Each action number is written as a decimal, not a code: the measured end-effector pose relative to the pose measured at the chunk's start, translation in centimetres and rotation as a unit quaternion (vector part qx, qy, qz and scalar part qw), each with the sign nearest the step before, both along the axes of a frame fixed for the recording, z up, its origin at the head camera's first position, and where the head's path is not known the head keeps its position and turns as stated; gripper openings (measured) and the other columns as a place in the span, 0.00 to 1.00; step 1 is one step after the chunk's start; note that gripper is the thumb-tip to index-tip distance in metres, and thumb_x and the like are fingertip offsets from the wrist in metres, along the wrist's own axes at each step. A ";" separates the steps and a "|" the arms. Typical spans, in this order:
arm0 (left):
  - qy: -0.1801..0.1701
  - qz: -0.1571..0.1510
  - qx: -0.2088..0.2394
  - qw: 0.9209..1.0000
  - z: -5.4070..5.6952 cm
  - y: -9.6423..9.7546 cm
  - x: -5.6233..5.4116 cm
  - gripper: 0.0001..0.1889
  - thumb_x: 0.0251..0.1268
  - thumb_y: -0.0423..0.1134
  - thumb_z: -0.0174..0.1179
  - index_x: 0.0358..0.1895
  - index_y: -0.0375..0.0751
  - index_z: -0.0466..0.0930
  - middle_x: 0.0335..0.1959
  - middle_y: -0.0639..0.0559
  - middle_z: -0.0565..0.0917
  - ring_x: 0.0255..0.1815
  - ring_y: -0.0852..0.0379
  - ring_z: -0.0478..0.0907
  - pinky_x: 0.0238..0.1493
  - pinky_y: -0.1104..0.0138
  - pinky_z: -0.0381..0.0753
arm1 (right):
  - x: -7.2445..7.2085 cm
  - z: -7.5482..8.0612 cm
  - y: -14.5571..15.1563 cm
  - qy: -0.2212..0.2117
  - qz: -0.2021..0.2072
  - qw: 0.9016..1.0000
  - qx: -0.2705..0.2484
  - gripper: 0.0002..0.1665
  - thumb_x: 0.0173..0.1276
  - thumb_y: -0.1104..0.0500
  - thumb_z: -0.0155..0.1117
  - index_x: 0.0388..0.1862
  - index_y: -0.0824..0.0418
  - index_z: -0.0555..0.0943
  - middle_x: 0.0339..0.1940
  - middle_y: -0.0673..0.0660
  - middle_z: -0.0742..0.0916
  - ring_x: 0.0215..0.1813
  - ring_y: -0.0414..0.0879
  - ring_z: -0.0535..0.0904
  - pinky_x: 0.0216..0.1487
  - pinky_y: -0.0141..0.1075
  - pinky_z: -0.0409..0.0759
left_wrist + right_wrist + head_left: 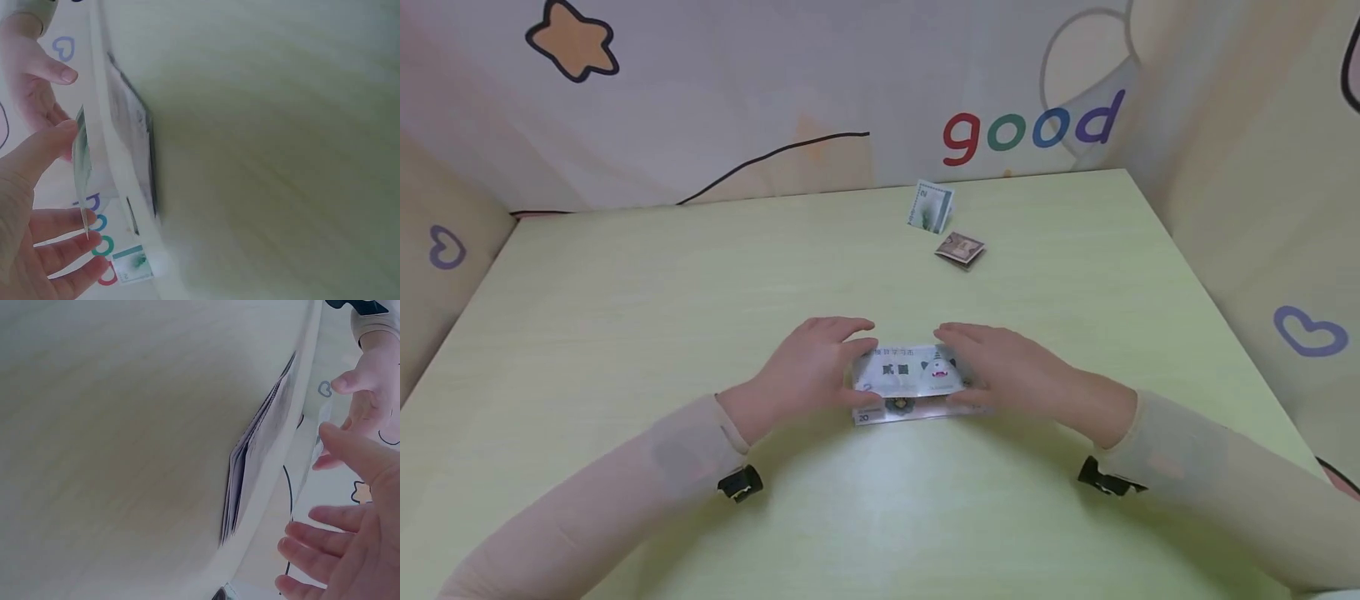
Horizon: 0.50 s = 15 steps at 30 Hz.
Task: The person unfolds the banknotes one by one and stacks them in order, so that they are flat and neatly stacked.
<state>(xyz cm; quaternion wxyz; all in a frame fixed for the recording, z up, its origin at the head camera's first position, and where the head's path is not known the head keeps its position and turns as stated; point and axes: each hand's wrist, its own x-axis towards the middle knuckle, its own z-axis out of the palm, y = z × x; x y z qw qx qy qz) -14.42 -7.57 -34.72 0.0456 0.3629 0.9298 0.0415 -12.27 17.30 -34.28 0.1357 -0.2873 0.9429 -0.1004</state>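
Both hands hold a pale green banknote (917,379), printed with a small cartoon face, by its two ends. My left hand (805,367) pinches the left end, thumb on the near long edge and fingers on the far one. At the opposite end my right hand (1018,371) grips it in the same way. Directly beneath, several flat purplish banknotes (265,437) lie stacked on the table, the top one marked 20. Seen from the left wrist, the green note (80,162) is raised off that stack (134,134).
Farther back on the table (662,292) stand a folded green note (930,207) and, nearer, a folded brown note (961,248). Printed cloth walls enclose the back and both sides, with the word "good" (1033,129) on the back wall (760,75).
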 end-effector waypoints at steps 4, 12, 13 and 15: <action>-0.006 -0.003 -0.016 1.000 -0.6 0.0 0.4 0.35 0.49 0.63 0.64 0.57 0.42 0.77 0.62 0.48 0.72 0.62 0.49 0.68 0.62 0.55 0.65 | 0.4 -0.4 0.4 0.024 0.064 0.997 0.024 0.41 0.60 0.47 0.67 0.67 0.66 0.66 0.68 0.62 0.69 0.66 0.57 0.66 0.62 0.49 0.67; -0.022 -0.010 -0.047 0.999 -1.3 0.5 0.8 0.35 0.51 0.64 0.62 0.57 0.42 0.76 0.62 0.47 0.71 0.62 0.47 0.67 0.61 0.55 0.66 | 1.3 -0.4 1.0 0.004 0.101 0.993 0.056 0.39 0.64 0.46 0.62 0.68 0.65 0.65 0.71 0.60 0.64 0.71 0.54 0.57 0.63 0.54 0.62; -0.022 -0.011 -0.050 0.998 -1.3 0.5 0.8 0.35 0.51 0.64 0.62 0.57 0.41 0.76 0.62 0.47 0.71 0.62 0.47 0.67 0.61 0.55 0.66 | 1.4 -0.4 1.0 0.000 0.105 0.993 0.059 0.39 0.65 0.46 0.61 0.68 0.65 0.65 0.71 0.60 0.65 0.71 0.54 0.57 0.63 0.55 0.62; -0.018 -0.017 -0.057 0.998 -1.5 0.6 0.8 0.35 0.52 0.64 0.62 0.57 0.41 0.76 0.63 0.47 0.71 0.62 0.47 0.67 0.60 0.55 0.66 | 1.5 -0.5 1.1 -0.012 0.113 0.991 0.066 0.37 0.65 0.47 0.60 0.68 0.65 0.66 0.71 0.60 0.65 0.71 0.54 0.58 0.62 0.55 0.63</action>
